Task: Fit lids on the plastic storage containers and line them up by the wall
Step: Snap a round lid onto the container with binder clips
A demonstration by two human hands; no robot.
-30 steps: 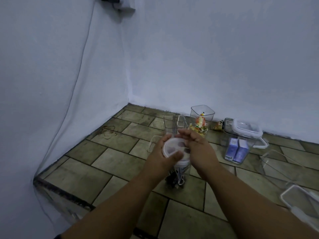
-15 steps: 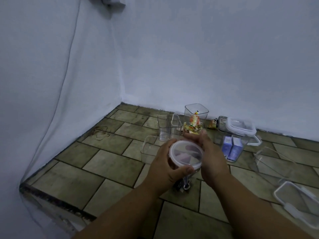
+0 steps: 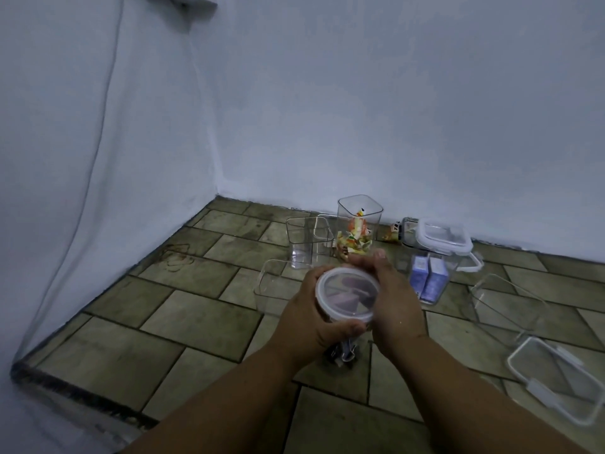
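Note:
I hold a round clear container with a white-rimmed lid (image 3: pixel 347 294) on top, above the tiled floor. My left hand (image 3: pixel 311 319) wraps its left side and my right hand (image 3: pixel 394 299) cups its right side. Dark binder clips (image 3: pixel 343 353) show at its bottom between my wrists. Behind it stand an empty clear square container (image 3: pixel 306 240) and a taller one with colourful packets (image 3: pixel 358 229). A container with purple boxes (image 3: pixel 429 278) carries a clip lid (image 3: pixel 440 239) loosely on top.
A low clear tub (image 3: pixel 273 285) sits left of my hands. An empty rectangular tub (image 3: pixel 504 303) and a separate clip lid (image 3: pixel 556 385) lie at the right. The wall corner (image 3: pixel 217 191) is at back left; a cable (image 3: pixel 95 165) hangs down the left wall.
The round container has tilted up toward me in both hands, its lid now facing the camera. The view has shifted slightly.

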